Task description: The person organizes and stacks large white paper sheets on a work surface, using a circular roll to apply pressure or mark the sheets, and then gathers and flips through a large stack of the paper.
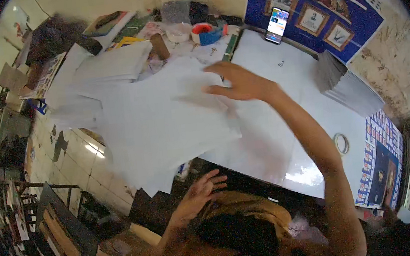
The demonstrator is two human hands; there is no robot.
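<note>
Left of the phone (276, 24) propped at the wall, a fanned pile of white sheets (165, 127) overhangs the bench (285, 134), not yet squared. The left hand (199, 193) is held loosely open below it, empty. The right hand (240, 82) is spread flat on the sheets, gripping nothing; a finished grey stack (348, 85) lies rightward.
</note>
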